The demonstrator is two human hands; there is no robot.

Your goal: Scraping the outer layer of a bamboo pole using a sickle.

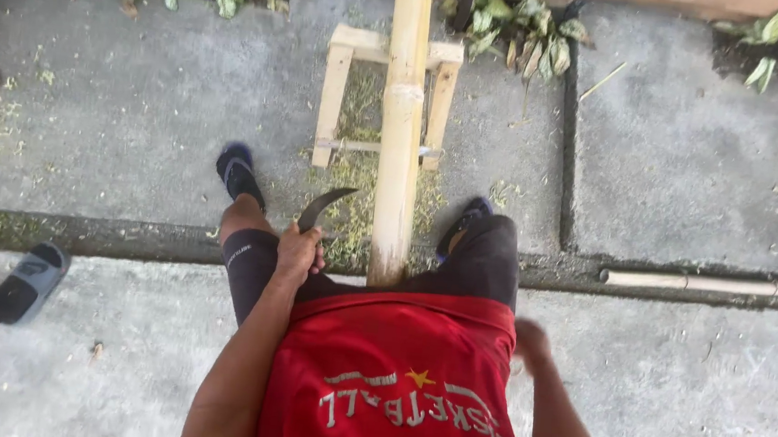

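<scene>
Red cloth of the person's shirt fills the bottom middle of the view, closest to the camera. Both arms reach down past it.

On one side, the left hand is closed tight around the handle of a curved knife. Its fingers wrap all the way around, in a fist. The dark blade sticks up and away from the person, then bends toward the bamboo pole. The blade's tip is just beside the pole, but I cannot tell if it touches.

On the other side, the right hand hangs by the hip, next to the dark shorts. It looks blurry, so I cannot tell if it is open or closed. It holds nothing that I can see.

Straight up the middle runs the long yellow pole. Its near end sits between the person's legs, and its far end goes off the top edge of the view. It lies across a small wooden stand that sits on the concrete ground.

Two feet in dark sandals stand on either side of the pole. Green shavings lie under the stand and along the left edge of the ground. Leafy plants grow along the far edge. A thin pale stick lies in the crack near the right edge. Someone else's foot in a grey sandal shows at the left edge.
</scene>
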